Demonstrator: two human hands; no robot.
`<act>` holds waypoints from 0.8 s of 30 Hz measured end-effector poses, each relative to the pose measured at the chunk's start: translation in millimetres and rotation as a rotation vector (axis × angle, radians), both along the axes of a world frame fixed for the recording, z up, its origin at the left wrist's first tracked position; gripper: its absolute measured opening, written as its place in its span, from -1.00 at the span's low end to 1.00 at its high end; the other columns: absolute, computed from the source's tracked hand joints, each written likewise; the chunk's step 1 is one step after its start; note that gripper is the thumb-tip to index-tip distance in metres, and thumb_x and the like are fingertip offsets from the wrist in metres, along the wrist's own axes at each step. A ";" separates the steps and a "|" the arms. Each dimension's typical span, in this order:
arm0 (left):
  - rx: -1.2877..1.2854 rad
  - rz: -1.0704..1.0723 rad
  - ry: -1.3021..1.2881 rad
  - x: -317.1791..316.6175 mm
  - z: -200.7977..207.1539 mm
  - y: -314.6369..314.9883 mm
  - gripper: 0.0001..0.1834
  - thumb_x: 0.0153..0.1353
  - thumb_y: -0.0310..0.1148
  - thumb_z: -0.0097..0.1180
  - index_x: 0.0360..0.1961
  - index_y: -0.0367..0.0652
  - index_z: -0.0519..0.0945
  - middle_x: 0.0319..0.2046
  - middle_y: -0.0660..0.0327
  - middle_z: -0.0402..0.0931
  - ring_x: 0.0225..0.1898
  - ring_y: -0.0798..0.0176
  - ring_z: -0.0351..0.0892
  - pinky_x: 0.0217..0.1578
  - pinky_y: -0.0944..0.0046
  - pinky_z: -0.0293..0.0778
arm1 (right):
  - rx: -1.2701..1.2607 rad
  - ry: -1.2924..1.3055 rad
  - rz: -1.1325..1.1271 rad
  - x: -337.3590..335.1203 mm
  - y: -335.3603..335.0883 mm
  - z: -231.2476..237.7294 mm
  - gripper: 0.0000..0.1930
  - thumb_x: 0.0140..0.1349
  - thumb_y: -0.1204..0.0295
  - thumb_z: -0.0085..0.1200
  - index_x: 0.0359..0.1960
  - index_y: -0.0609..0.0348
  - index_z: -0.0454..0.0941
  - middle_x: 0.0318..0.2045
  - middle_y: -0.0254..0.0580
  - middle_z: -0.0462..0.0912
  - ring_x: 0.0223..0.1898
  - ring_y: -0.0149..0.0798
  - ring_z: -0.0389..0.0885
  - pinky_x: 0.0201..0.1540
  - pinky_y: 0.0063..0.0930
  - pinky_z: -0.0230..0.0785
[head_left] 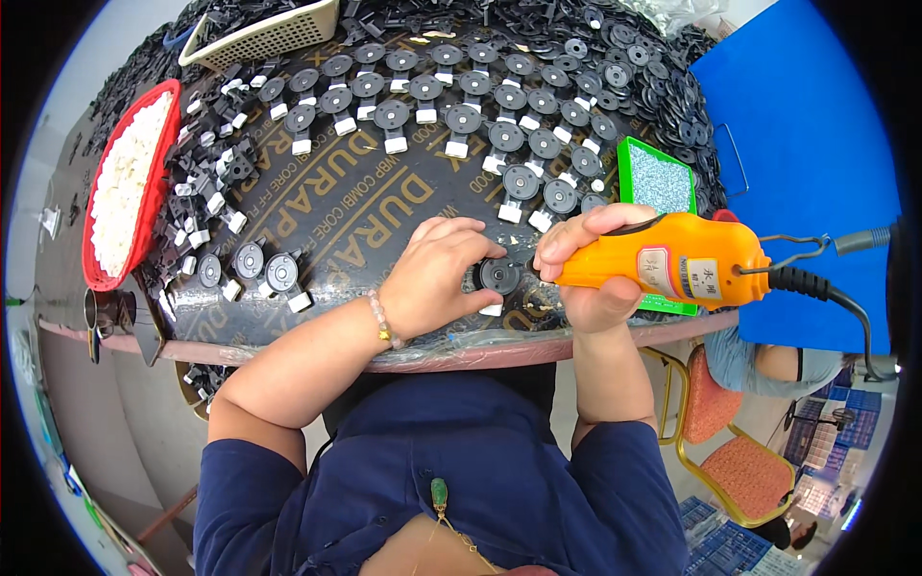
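My left hand (434, 273) rests on the dark printed board, its thumb and fingers curled around a small black wheel-shaped part (500, 276) with a white block at its near side. In my right hand (597, 300) is an orange electric screwdriver (691, 257), lying on its side with its tip toward the black part. Whether the tip touches the part is hard to make out. Behind the screwdriver stands a green-rimmed tray (626, 163) full of small silvery pieces, likely screws. Rows of similar black wheel parts with white blocks (391, 115) lie beyond my hands.
A red basket (175, 106) of white pieces stands at left, near loose black parts (192, 197). A beige basket (259, 36) and heaps of black discs (653, 82) fill the back. At right are a blue panel (797, 144), the screwdriver's cable (850, 302) and another person's arm (778, 365).
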State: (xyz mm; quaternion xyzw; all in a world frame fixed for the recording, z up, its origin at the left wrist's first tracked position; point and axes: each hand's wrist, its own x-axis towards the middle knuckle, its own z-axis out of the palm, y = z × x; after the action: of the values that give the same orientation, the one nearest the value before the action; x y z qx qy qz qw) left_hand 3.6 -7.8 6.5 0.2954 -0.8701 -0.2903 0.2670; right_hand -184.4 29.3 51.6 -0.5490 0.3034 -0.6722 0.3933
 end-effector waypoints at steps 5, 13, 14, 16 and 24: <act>-0.018 0.009 0.007 0.3 -0.4 0.5 -0.50 -0.15 -0.27 0.47 -0.12 -0.11 0.62 -0.16 0.16 0.60 0.17 0.05 0.43 0.21 0.04 0.22 | 0.043 0.070 0.035 7.9 0.7 6.8 -0.31 0.09 -0.23 0.21 -0.16 0.16 0.29 -0.50 -0.11 0.57 -0.57 -0.29 0.55 -0.44 -0.41 0.50; 0.015 0.006 -0.014 -0.8 2.7 0.9 -0.52 -0.13 -0.26 0.47 -0.14 -0.13 0.61 -0.17 0.15 0.60 0.17 0.06 0.44 0.18 0.04 0.22 | 0.036 -0.074 -0.082 -3.2 2.4 -0.2 -0.23 0.13 -0.28 0.12 0.01 0.20 0.29 -0.51 -0.12 0.57 -0.63 -0.30 0.50 -0.51 -0.39 0.47; -0.005 0.024 -0.011 0.6 -0.3 0.3 -0.53 -0.12 -0.26 0.46 -0.14 -0.12 0.61 -0.17 0.15 0.61 0.19 0.05 0.42 0.19 0.03 0.21 | -0.006 -0.131 -0.108 -11.6 3.0 -1.1 -0.19 0.14 -0.34 0.04 0.08 0.17 0.28 -0.52 -0.13 0.57 -0.65 -0.32 0.47 -0.54 -0.40 0.44; -0.022 0.032 -0.001 2.5 -1.5 0.0 -0.53 -0.11 -0.26 0.45 -0.13 -0.12 0.61 -0.17 0.14 0.61 0.20 0.05 0.41 0.20 0.02 0.20 | -0.106 -0.066 -0.289 -38.1 11.2 16.0 -0.18 0.16 -0.35 0.00 0.08 0.20 0.29 -0.52 -0.15 0.57 -0.64 -0.31 0.47 -0.55 -0.43 0.40; -0.046 -0.003 -0.050 -3.8 5.1 3.2 -0.51 -0.06 -0.27 0.43 -0.06 -0.11 0.59 -0.13 0.16 0.62 0.31 -0.01 0.31 0.27 -0.04 0.11 | -0.121 0.191 -0.744 -124.1 20.9 6.9 -0.26 0.26 -0.25 -0.01 -0.02 0.33 0.31 -0.54 -0.14 0.55 -0.63 -0.33 0.45 -0.54 -0.50 0.37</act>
State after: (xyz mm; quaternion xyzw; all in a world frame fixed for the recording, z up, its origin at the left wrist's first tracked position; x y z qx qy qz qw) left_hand -0.2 -4.6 11.6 0.2951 -0.8835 -0.2629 0.2515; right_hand -308.5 50.2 58.5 -0.4838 0.4767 -0.7315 0.0595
